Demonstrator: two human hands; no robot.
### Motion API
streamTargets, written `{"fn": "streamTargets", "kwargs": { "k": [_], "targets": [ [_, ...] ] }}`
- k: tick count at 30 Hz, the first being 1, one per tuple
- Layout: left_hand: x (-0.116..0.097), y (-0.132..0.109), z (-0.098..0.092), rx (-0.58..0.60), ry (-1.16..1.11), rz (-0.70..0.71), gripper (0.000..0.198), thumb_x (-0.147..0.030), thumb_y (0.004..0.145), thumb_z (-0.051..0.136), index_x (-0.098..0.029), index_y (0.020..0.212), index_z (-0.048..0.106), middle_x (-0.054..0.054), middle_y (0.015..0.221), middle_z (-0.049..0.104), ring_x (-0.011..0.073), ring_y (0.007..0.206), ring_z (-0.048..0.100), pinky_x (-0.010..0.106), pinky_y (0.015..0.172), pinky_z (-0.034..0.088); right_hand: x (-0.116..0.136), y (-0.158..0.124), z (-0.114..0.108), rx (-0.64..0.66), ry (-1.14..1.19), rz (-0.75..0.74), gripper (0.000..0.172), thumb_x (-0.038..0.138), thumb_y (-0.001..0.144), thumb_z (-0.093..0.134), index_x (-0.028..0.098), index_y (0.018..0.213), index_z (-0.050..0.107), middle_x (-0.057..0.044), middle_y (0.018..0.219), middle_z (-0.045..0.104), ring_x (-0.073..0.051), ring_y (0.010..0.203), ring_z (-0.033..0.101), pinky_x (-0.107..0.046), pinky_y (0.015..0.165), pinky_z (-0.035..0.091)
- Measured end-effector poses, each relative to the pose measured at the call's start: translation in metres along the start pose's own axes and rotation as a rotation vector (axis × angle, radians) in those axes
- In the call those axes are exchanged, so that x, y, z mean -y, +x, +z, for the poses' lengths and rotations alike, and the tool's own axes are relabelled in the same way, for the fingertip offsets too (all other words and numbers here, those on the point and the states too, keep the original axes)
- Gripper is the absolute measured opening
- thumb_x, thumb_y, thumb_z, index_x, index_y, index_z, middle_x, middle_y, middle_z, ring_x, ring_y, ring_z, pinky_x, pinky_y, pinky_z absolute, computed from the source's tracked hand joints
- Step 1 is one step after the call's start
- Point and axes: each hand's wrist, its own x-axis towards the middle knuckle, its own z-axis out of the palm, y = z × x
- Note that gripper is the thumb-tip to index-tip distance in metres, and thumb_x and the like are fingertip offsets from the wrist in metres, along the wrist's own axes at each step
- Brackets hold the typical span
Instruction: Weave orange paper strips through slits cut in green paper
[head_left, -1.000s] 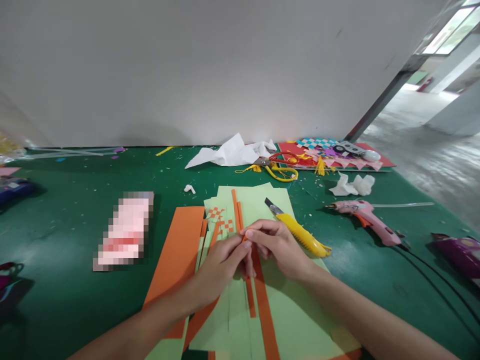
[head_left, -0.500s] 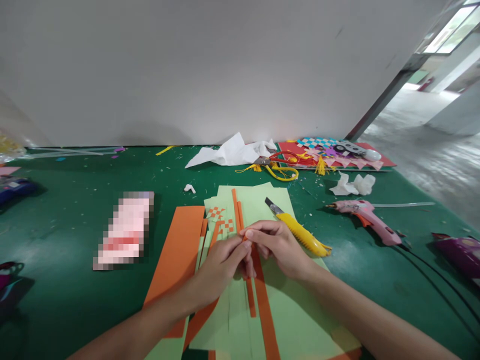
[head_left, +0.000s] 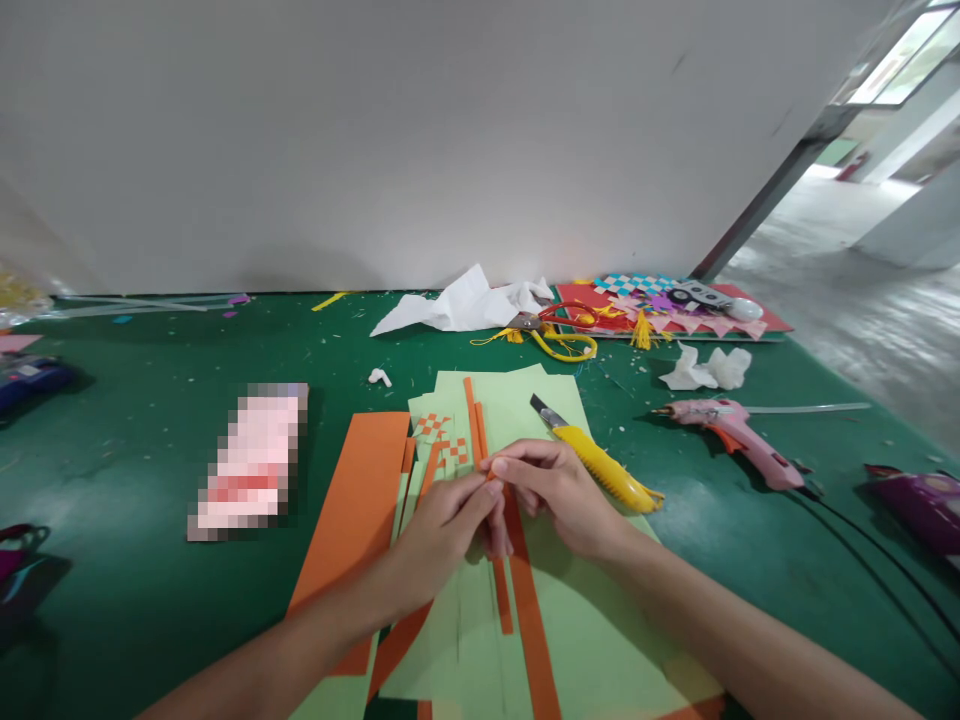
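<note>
My left hand (head_left: 457, 515) and my right hand (head_left: 551, 495) meet over a stack of light green paper (head_left: 600, 610). Both are closed, fingertips pinching a small orange paper strip (head_left: 491, 477); most of it is hidden by the fingers. Other orange strips (head_left: 529, 620) lie on the green sheets under and beyond the hands. Left of the fingers are small orange-and-green checkered woven pieces (head_left: 452, 452). A wide orange paper sheet (head_left: 352, 520) lies beside my left forearm. Just right of my right hand rests a yellow utility knife (head_left: 600, 465), its blade out.
A pink glue gun (head_left: 739, 435) with a cord lies at right, near crumpled tissue (head_left: 705, 368). Scissors (head_left: 559, 330), white paper (head_left: 469, 300) and a red board of decorations (head_left: 757, 300) are at the back. A blurred pink item (head_left: 251, 455) lies left on the green table (head_left: 135, 460).
</note>
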Motion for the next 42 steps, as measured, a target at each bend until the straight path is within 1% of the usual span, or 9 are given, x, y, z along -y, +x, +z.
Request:
{"fn": "streamTargets", "kwargs": {
  "k": [6, 18, 25, 29, 32, 34, 37, 42],
  "targets": [
    [0.0024, 0.0002, -0.0005, 0.010, -0.053, -0.001, 0.041, -0.039, 0.099, 0.035, -0.019, 0.069, 0.054, 0.000, 0.060, 0.062, 0.0153, 0.060, 0.058, 0.026, 0.061, 0.040, -0.0012, 0.0012, -0.0026, -0.007, 0.018, 0.017, 0.025, 0.041, 0.076, 0.073, 0.016, 0.075, 0.070, 0.007, 0.044, 0.041, -0.007, 0.042, 0.033, -0.023, 0.043, 0.022],
    [0.0004, 0.0002, -0.0012, 0.032, -0.071, -0.003, 0.043, -0.039, 0.099, 0.035, -0.018, 0.067, 0.055, 0.001, 0.060, 0.062, 0.0149, 0.061, 0.058, 0.025, 0.064, 0.043, -0.0013, 0.0012, -0.0020, -0.009, 0.023, 0.021, 0.026, 0.042, 0.076, 0.073, 0.016, 0.075, 0.069, 0.007, 0.044, 0.041, -0.007, 0.042, 0.032, -0.023, 0.043, 0.021],
    [0.0012, 0.0006, -0.0010, 0.019, -0.065, 0.005, 0.045, -0.040, 0.099, 0.035, -0.018, 0.066, 0.055, 0.001, 0.059, 0.062, 0.0155, 0.061, 0.059, 0.026, 0.064, 0.043, -0.0010, 0.0010, -0.0019, -0.010, 0.011, 0.023, 0.027, 0.043, 0.075, 0.072, 0.017, 0.074, 0.068, 0.007, 0.044, 0.041, -0.006, 0.042, 0.033, -0.023, 0.042, 0.021],
    [0.0025, 0.0011, -0.0007, 0.004, -0.069, 0.037, 0.043, -0.038, 0.099, 0.036, -0.019, 0.064, 0.054, 0.000, 0.058, 0.061, 0.0157, 0.061, 0.060, 0.026, 0.065, 0.044, 0.0014, 0.0003, -0.0016, 0.010, -0.021, 0.018, 0.028, 0.044, 0.077, 0.070, 0.016, 0.078, 0.068, 0.007, 0.045, 0.042, -0.007, 0.043, 0.034, -0.023, 0.043, 0.022],
    [0.0036, 0.0019, -0.0003, -0.014, -0.093, 0.061, 0.042, -0.035, 0.098, 0.037, -0.019, 0.064, 0.055, -0.001, 0.056, 0.061, 0.0153, 0.060, 0.060, 0.026, 0.065, 0.045, 0.0034, -0.0003, -0.0016, 0.047, -0.048, 0.013, 0.027, 0.042, 0.077, 0.070, 0.016, 0.080, 0.065, 0.007, 0.047, 0.044, -0.006, 0.044, 0.035, -0.022, 0.043, 0.023],
    [0.0039, 0.0024, -0.0001, -0.018, -0.103, 0.063, 0.041, -0.034, 0.098, 0.037, -0.018, 0.064, 0.054, -0.001, 0.057, 0.061, 0.0150, 0.059, 0.060, 0.026, 0.064, 0.045, 0.0040, -0.0005, -0.0016, 0.060, -0.053, 0.009, 0.026, 0.041, 0.078, 0.070, 0.016, 0.076, 0.062, 0.007, 0.047, 0.044, -0.006, 0.044, 0.035, -0.021, 0.044, 0.023],
    [0.0040, 0.0027, -0.0002, -0.014, -0.109, 0.053, 0.040, -0.034, 0.098, 0.038, -0.018, 0.065, 0.054, -0.001, 0.057, 0.060, 0.0150, 0.059, 0.060, 0.026, 0.062, 0.044, 0.0036, -0.0005, -0.0014, 0.060, -0.048, 0.008, 0.028, 0.040, 0.079, 0.069, 0.017, 0.070, 0.058, 0.008, 0.045, 0.043, -0.006, 0.043, 0.033, -0.022, 0.044, 0.023],
    [0.0043, 0.0015, -0.0008, -0.013, -0.096, 0.029, 0.039, -0.035, 0.098, 0.038, -0.018, 0.066, 0.053, -0.001, 0.057, 0.059, 0.0138, 0.057, 0.060, 0.024, 0.059, 0.043, 0.0026, -0.0007, -0.0009, 0.063, -0.037, -0.002, 0.028, 0.040, 0.081, 0.066, 0.017, 0.071, 0.056, 0.007, 0.047, 0.042, -0.007, 0.044, 0.033, -0.022, 0.044, 0.021]
  ]
}}
